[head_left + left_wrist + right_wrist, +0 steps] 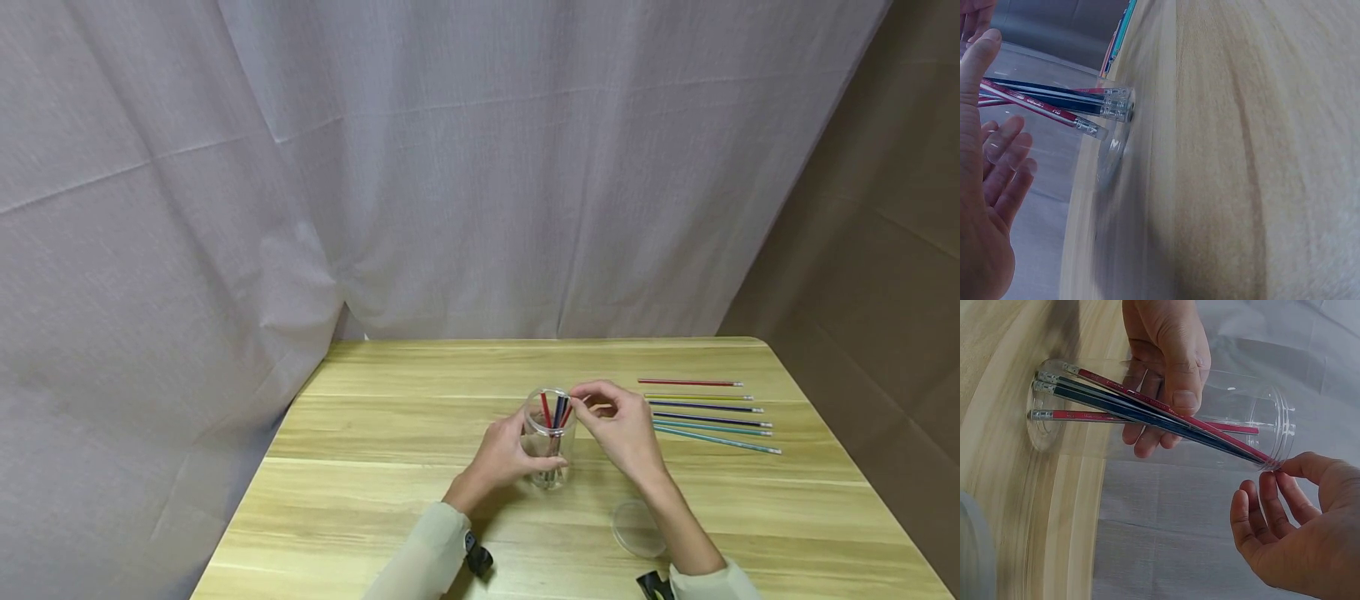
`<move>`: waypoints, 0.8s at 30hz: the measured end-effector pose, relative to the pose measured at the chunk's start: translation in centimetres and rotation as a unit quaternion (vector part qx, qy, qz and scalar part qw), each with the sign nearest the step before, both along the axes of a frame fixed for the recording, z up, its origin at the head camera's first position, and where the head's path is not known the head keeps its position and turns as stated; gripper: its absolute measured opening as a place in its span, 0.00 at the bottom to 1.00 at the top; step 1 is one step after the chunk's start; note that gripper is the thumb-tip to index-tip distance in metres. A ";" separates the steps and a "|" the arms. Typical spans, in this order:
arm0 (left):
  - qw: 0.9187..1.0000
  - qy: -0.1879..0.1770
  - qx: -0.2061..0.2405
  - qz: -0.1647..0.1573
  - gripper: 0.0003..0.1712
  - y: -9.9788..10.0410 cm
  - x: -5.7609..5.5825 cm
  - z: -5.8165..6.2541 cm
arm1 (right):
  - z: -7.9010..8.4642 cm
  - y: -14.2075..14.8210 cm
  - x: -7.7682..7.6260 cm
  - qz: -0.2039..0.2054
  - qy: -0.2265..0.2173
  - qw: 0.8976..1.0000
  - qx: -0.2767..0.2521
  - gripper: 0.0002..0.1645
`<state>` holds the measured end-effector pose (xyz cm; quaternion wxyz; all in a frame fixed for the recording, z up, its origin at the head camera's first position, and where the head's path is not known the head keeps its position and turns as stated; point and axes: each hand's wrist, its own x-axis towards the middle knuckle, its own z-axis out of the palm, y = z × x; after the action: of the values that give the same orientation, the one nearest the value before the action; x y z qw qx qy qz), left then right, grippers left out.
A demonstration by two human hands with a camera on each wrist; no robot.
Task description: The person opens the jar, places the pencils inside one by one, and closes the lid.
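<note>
A clear jar stands upright on the table, its mouth uncovered. My left hand grips it around the side, with the thumb across the near wall. Inside, dark blue pencils and a red pencil lean with their eraser ends at the bottom. Another red pencil slants across them up to the rim. There the thumb and forefinger of my right hand pinch its upper tip, while the other fingers are loosely bent outside the jar.
Right of the jar several pencils lie in a row: a red one, a yellow one, dark blue ones and teal ones. A clear round lid lies near my right forearm. Grey cloth hangs behind the table.
</note>
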<state>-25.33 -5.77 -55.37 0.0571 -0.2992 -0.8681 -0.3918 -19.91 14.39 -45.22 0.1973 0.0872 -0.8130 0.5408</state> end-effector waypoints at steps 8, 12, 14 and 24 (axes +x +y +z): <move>1.000 -0.004 -0.005 0.004 0.49 0.0 0.1 0.1 | 0.0 -0.1 -0.1 -0.003 0.005 1.000 0.013 0.07; 1.000 -0.006 -0.005 0.005 0.49 0.0 0.1 0.1 | 0.1 0.0 -0.1 -0.001 0.001 1.000 0.008 0.07; 1.000 -0.006 -0.005 0.005 0.50 0.0 0.1 0.1 | 0.1 0.1 0.0 0.001 -0.003 1.000 0.005 0.07; 1.000 -0.012 -0.003 0.001 0.52 0.0 0.1 0.2 | -0.2 0.9 0.1 -0.006 -0.021 1.000 -0.001 0.10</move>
<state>-25.18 -5.75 -55.17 0.0465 -0.2942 -0.8702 -0.3926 -19.80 15.29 -45.43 0.1835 0.0710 -0.8169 0.5422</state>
